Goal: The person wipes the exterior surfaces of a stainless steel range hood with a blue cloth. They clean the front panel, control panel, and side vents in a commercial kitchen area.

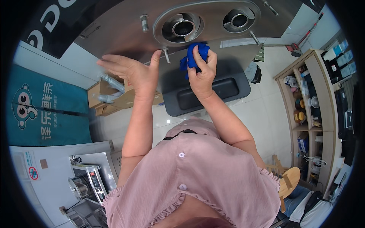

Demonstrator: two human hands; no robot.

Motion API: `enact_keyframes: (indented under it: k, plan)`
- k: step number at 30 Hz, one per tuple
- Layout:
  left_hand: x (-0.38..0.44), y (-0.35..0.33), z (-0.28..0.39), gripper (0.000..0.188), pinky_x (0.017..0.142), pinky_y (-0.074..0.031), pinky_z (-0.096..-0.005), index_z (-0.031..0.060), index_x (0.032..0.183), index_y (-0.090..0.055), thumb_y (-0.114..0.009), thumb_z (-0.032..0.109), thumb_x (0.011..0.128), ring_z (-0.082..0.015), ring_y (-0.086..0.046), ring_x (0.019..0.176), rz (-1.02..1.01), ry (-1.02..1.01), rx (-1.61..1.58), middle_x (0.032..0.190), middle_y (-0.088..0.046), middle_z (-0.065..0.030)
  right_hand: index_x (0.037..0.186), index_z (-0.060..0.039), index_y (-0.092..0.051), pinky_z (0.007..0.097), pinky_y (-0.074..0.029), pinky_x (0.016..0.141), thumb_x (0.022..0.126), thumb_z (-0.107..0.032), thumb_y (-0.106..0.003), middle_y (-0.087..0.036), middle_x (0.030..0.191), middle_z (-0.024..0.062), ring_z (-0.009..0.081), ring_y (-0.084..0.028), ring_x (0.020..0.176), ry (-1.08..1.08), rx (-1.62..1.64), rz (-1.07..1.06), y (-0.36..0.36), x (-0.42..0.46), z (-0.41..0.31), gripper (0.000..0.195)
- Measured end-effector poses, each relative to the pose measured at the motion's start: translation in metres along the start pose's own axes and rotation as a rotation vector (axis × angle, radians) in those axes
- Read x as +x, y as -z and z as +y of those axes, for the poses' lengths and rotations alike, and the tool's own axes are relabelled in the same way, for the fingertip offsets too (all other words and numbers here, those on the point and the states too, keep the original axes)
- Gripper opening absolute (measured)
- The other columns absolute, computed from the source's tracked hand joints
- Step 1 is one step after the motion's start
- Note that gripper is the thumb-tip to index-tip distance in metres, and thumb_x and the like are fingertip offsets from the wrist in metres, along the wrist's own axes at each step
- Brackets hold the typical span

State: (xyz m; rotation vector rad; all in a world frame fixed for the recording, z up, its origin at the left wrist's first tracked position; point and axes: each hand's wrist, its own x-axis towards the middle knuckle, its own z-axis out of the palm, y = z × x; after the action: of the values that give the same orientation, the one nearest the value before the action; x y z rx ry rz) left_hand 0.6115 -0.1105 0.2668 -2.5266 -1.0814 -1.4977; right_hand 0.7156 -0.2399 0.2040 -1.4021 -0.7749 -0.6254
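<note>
My right hand (202, 71) grips a bunched blue cloth (196, 49) against the lower front of a stainless-steel machine panel (119, 37), just below a round metal cylinder opening (184, 28). A second cylinder opening (239, 20) sits to its right. Both lie within one raised oval rim. Threaded metal studs stick out around them, one stud (166, 55) between my hands. My left hand (137, 71) is raised, with its thumb spread from the fingers and nothing in it; whether it touches the panel is unclear. Below the cloth juts a dark grey drip tray (206, 107) with a recessed trough.
Cardboard boxes (114, 98) with plastic-wrapped tubes stand at the left, beside a teal curtain (51, 108). An induction cooker with a steel pot (78, 188) is lower left. Wooden shelves (322, 94) line the right. A round wooden stool (289, 182) stands lower right; a bin (253, 72) is behind the tray.
</note>
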Motion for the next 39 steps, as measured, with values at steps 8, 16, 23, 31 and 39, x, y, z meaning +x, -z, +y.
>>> enact_keyframes:
  k: [8, 16, 23, 31, 39]
  plan:
    - [-0.004, 0.014, 0.009, 0.143, 0.117, -0.011, -0.0608, -0.0157, 0.147, 0.018, -0.084, 0.051, 0.073, -0.061, 0.005, 0.143, -0.034, 0.0, 0.004, 0.149, 0.022, -0.0446, 0.124, -0.007, -0.07, 0.039, -0.051, 0.087, 0.065, 0.01, -0.067, -0.053, 0.117, 0.0215, 0.0367, -0.059, 0.1, 0.102, -0.097, -0.063, 0.006, 0.001, 0.006, 0.061]
    - [-0.006, 0.017, 0.008, 0.136, 0.117, -0.016, -0.0597, -0.0114, 0.15, 0.016, -0.084, 0.043, 0.075, -0.0592, -0.006, 0.141, -0.029, 0.0, 0.01, 0.153, 0.021, -0.0393, 0.129, -0.0083, -0.067, 0.0433, -0.051, 0.088, 0.064, 0.009, -0.07, -0.052, 0.119, 0.0237, 0.0401, -0.059, 0.101, 0.159, -0.09, -0.228, -0.019, -0.012, -0.02, 0.067]
    - [-0.004, 0.021, 0.011, 0.135, 0.117, -0.013, -0.0599, -0.0112, 0.15, 0.016, -0.084, 0.04, 0.076, -0.0592, -0.002, 0.143, -0.021, 0.007, -0.032, 0.152, 0.021, -0.0402, 0.126, -0.0085, -0.069, 0.0422, -0.051, 0.087, 0.063, 0.009, -0.069, -0.054, 0.117, 0.0224, 0.0388, -0.06, 0.1, 0.14, -0.021, -0.29, -0.001, 0.0, -0.021, 0.065]
    - [-0.003, 0.02, 0.02, 0.143, 0.116, -0.007, -0.0618, -0.0105, 0.147, 0.025, -0.083, 0.049, 0.075, -0.0593, 0.008, 0.143, -0.082, 0.088, -0.078, 0.149, 0.027, -0.0417, 0.126, -0.0053, -0.069, 0.0382, -0.05, 0.088, 0.069, 0.009, -0.065, -0.052, 0.117, 0.0185, 0.034, -0.058, 0.102, 0.205, -0.214, 0.059, 0.034, 0.051, -0.005, 0.06]
    - [0.002, 0.01, 0.027, 0.154, 0.116, -0.008, -0.0629, -0.0169, 0.144, 0.024, -0.085, 0.058, 0.066, -0.0595, 0.012, 0.143, -0.046, 0.144, -0.017, 0.147, 0.027, -0.0443, 0.124, -0.0065, -0.069, 0.0424, -0.051, 0.081, 0.062, 0.007, -0.067, -0.056, 0.109, 0.02, 0.0367, -0.057, 0.089, 0.403, -0.256, -0.124, 0.01, 0.02, 0.0, 0.064]
